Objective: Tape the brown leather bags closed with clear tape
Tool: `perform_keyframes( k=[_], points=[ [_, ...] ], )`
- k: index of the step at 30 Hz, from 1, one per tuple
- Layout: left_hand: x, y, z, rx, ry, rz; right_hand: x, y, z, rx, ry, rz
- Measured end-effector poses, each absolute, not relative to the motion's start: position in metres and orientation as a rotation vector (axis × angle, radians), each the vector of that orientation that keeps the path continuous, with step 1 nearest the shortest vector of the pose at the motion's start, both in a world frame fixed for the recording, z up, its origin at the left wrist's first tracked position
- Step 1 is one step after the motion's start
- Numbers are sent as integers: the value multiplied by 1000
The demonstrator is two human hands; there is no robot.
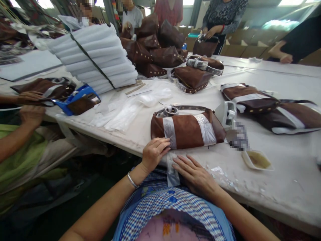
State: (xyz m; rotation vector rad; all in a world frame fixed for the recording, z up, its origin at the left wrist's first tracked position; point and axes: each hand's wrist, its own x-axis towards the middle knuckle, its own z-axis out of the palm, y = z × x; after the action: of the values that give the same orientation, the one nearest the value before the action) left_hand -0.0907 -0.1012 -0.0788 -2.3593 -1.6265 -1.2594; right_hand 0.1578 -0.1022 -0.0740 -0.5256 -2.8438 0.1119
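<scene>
A brown suede bag (187, 129) lies flat near the table's front edge, with two clear plastic bands wrapped round it. My left hand (154, 152) rests at its lower left corner, fingers curled on the left band. My right hand (194, 174) lies flat on the table just below the bag, fingers stretched out and pressing the loose end of a clear plastic strip (172, 172) that hangs over the table edge.
Several more wrapped brown bags (271, 108) lie to the right and in a pile (155, 47) at the back. A stack of white foam sheets (96, 57) sits at left. A small tray (258, 160) is at right. Other people work around the white table (283, 180).
</scene>
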Motion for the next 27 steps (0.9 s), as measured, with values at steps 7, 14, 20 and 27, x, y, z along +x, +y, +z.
perform_keyframes(
  k=[7, 14, 20, 27],
  points=[
    [-90, -102, -78, -2352, -1633, -1226, 131, -101, -88, -432, -2618, 32],
    [-88, -102, -79, -2321, -1622, -1233, 129, -106, -89, -475, -2493, 160],
    [-86, -100, -87, -2302, -1607, -1229, 123, -98, -60, -471, -2479, 164],
    [-85, -102, -89, -2253, -1583, -1283, 107, -56, -15, -485, -2457, 52]
  ],
)
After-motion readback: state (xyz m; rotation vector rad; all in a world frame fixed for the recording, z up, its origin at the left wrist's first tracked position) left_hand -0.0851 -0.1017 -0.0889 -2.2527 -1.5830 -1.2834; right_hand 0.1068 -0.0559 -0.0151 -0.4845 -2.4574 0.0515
